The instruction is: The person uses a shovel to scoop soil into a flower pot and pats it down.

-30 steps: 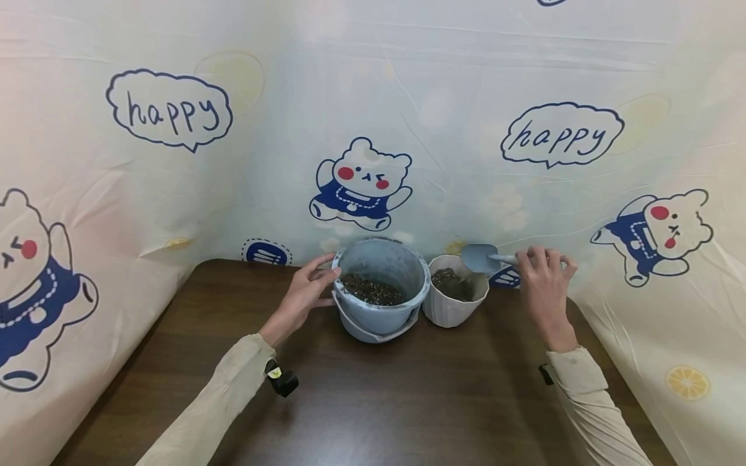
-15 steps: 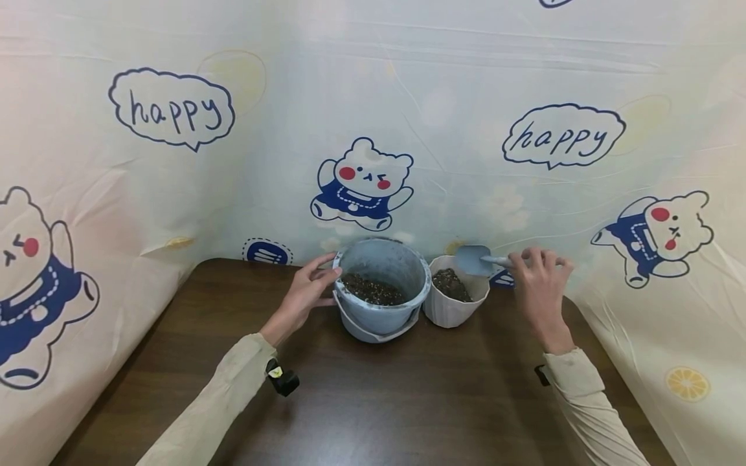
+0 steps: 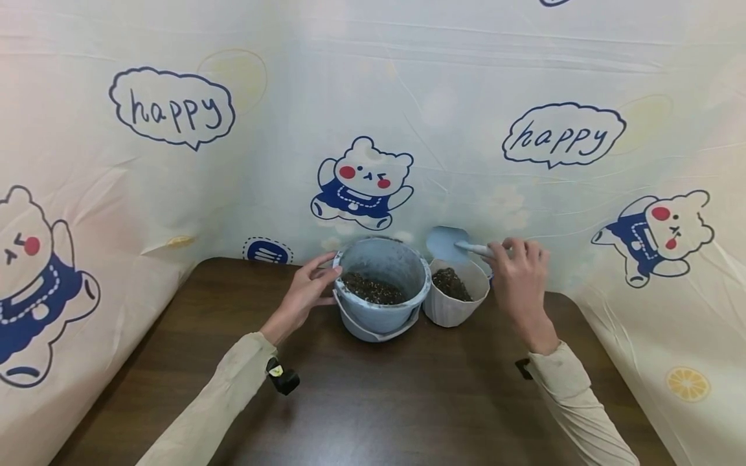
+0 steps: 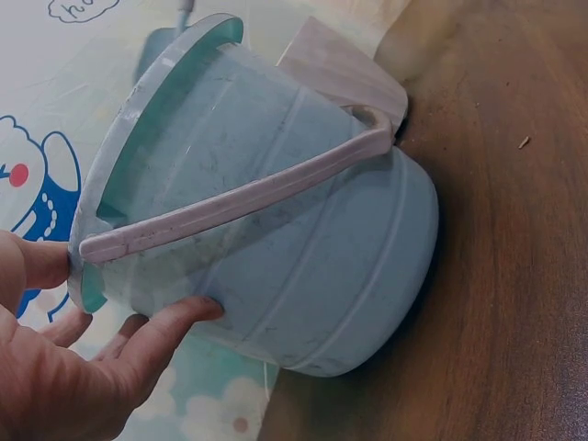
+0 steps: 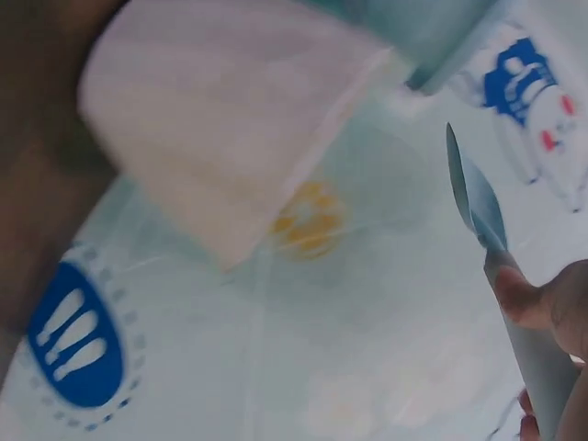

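My right hand (image 3: 522, 285) grips the handle of a small blue trowel (image 3: 447, 243). Its blade hangs above the back of a white ribbed plant pot (image 3: 451, 312) with dark soil inside. In the right wrist view the trowel (image 5: 542, 367) stands apart from the pot (image 5: 230, 110), thumb along its handle. A light blue bucket (image 3: 379, 317), left of the pot, has soil (image 3: 373, 289) in its bottom. My left hand (image 3: 298, 294) holds the bucket's left rim. In the left wrist view, one fingertip presses the outer wall of the bucket (image 4: 303, 239).
Bucket and pot stand side by side near the back of a brown wooden table (image 3: 373, 401). The bucket's pale handle (image 4: 239, 197) hangs down its front. A printed cloth (image 3: 454, 97) rises behind the table and at both sides.
My right hand has carried the trowel left and slightly up, from the pot's right side to above its back, towards the bucket. My left hand stays on the bucket.
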A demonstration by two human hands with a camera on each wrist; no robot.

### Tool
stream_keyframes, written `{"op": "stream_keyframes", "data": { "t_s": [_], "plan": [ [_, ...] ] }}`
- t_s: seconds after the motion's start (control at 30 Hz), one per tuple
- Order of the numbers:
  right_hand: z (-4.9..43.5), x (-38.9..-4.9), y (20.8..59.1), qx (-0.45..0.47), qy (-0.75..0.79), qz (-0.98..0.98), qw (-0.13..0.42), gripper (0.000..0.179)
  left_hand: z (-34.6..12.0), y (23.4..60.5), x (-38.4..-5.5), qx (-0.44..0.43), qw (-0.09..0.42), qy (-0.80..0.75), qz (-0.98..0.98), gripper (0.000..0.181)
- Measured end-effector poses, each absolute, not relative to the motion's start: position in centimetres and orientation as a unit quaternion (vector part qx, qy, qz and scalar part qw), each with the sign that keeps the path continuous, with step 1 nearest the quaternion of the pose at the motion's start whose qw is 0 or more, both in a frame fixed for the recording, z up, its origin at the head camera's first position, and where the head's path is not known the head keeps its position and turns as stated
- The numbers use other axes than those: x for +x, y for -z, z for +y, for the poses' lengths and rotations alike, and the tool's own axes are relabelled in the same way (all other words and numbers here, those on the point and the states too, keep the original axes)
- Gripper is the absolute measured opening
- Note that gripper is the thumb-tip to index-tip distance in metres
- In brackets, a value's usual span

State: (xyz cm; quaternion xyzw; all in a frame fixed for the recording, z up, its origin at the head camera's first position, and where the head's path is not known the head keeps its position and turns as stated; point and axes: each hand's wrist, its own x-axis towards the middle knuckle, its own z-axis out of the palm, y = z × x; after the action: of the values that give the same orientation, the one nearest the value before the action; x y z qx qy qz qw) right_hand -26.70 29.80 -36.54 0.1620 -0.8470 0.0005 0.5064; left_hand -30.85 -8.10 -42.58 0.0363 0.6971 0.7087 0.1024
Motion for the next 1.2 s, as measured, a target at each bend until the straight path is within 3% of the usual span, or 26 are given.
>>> {"op": "stream_keyframes", "data": {
  "t_s": [0.27,0.5,0.63,0.93,1.2],
  "plan": [
    [25.2,-27.3,35.4,0.251,0.033,-0.869,0.424,0.021,-8.2,42.6,-30.9,0.037,0.104,-0.710,0.696,0.058],
    [21.3,-29.0,36.5,0.202,0.184,-0.896,0.351,0.006,-8.2,42.6,-30.8,0.037,0.109,-0.711,0.694,0.057],
    [19.1,-30.6,37.4,0.167,0.228,-0.904,0.321,0.018,-8.2,42.5,-30.9,0.039,0.108,-0.712,0.692,0.058],
    [15.6,-33.7,39.6,0.142,0.231,-0.947,0.174,0.035,-8.0,42.6,-30.9,0.039,0.111,-0.713,0.691,0.057],
    [15.3,-34.1,39.9,0.165,0.235,-0.941,0.177,0.034,-8.1,42.4,-30.7,0.041,0.106,-0.711,0.694,0.057]
  ]
}}
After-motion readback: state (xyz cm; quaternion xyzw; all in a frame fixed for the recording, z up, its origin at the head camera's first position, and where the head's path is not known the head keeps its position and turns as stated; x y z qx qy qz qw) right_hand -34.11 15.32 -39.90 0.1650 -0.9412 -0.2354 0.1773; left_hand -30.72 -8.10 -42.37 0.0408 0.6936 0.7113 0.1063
